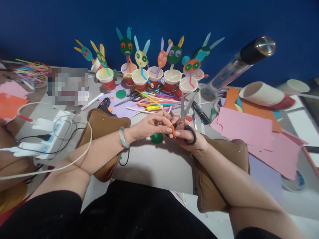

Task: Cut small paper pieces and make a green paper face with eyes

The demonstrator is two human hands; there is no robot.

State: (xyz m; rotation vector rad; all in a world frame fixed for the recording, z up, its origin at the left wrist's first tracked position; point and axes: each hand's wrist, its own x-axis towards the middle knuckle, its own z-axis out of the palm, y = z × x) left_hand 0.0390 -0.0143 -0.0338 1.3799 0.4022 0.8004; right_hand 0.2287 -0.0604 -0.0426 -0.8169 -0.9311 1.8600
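Note:
My left hand [159,124] is closed in a pinch on a small orange paper piece [172,130], in front of my chest. Right beside it, my right hand [190,137] has its fingers around a pair of scissors [183,111] with black handles; the parted blades point up and away from me. My right thumb is close to the orange piece, and whether it touches it I cannot tell. Below my hands a green paper circle [157,138] lies on the table.
Paper cups with paper animal faces [141,59] line the back. Coloured sticks [159,99] lie before them. Brown cushions [106,126] sit under my forearms. Pink paper [245,127] and a glass bottle [225,74] are on the right; a power strip [53,134] with cables is at left.

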